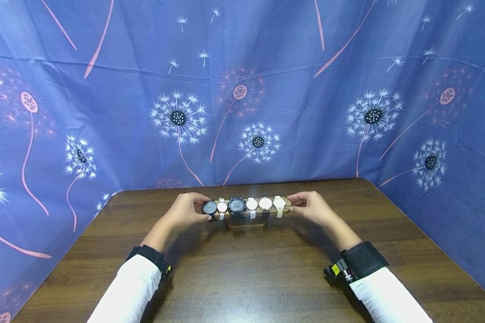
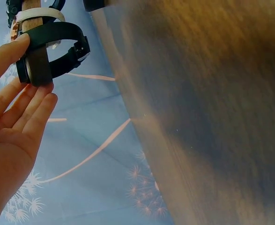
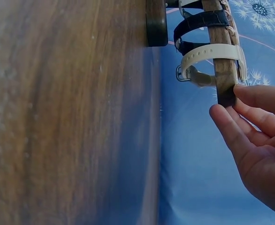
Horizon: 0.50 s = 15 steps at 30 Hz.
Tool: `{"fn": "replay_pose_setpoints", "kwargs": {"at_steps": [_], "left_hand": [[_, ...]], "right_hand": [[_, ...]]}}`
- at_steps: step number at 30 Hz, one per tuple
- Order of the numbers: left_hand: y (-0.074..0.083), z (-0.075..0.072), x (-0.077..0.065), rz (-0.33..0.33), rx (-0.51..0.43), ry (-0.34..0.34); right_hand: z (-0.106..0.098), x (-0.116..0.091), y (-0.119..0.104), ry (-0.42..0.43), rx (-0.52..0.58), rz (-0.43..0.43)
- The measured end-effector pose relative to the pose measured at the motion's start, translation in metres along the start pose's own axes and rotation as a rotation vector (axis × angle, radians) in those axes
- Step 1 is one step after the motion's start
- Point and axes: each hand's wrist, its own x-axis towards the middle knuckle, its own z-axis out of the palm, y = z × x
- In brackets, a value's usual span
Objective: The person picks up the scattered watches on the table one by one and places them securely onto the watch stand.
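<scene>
A wooden watch stand carries several wristwatches in a row on its crossbar, a mix of black and white straps with round dials. At its left end my left hand grips the bar, thumb on one side and fingers on the other. The left wrist view shows that thumb at the black strap of the outermost watch. My right hand pinches the bar's other end between thumb and fingertips. Just inboard of those fingers, a white strap loops round the bar, with a black one beyond it.
The stand is near the far edge of a brown wood-grain table. Behind and at both sides hangs a blue cloth printed with dandelions. Black bands with small devices wrap both wrists, over white sleeves.
</scene>
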Motion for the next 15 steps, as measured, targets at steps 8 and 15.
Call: {"fn": "replay_pose_setpoints", "kwargs": {"at_steps": [8, 15], "left_hand": [[0.007, -0.001, -0.007, 0.007, 0.045, 0.020], [0.037, -0.007, -0.021, 0.097, 0.155, 0.207]], "right_hand": [[0.002, -0.006, -0.005, 0.051, -0.091, -0.049], [0.002, -0.022, -0.031, 0.128, -0.256, -0.192]]}}
